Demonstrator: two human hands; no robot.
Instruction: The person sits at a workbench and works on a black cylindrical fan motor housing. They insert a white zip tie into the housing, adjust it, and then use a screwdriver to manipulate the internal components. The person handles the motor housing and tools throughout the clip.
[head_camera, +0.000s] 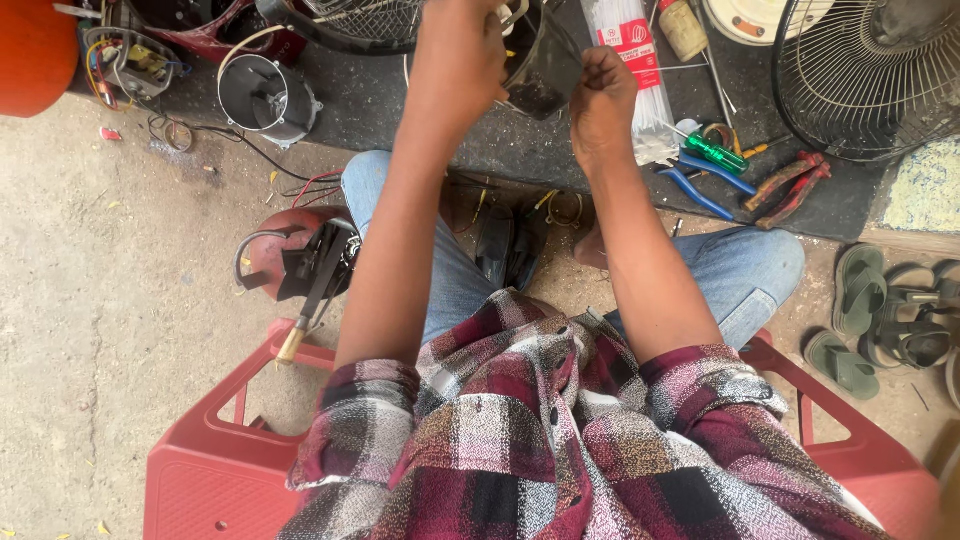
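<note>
I sit on a red plastic stool (200, 470), looking down past my plaid shirt and jeans. Both arms reach forward to a dark round fan part (545, 65) held up over the black mat (480, 140). My left hand (462, 50) grips its left side near the top edge of the view. My right hand (603, 100) is closed in a fist at the part's right rim; what it pinches is too small to see. A wire fan guard (365, 22) lies just behind my left hand.
A silver motor housing (265, 98) and wired parts lie at the back left. Blue pliers (700, 185), a green screwdriver (715, 152), red-handled pliers (790, 185) and a cable-tie pack (630, 70) lie right. Another fan guard (870, 75) stands far right. Sandals (880, 320) rest by the stool.
</note>
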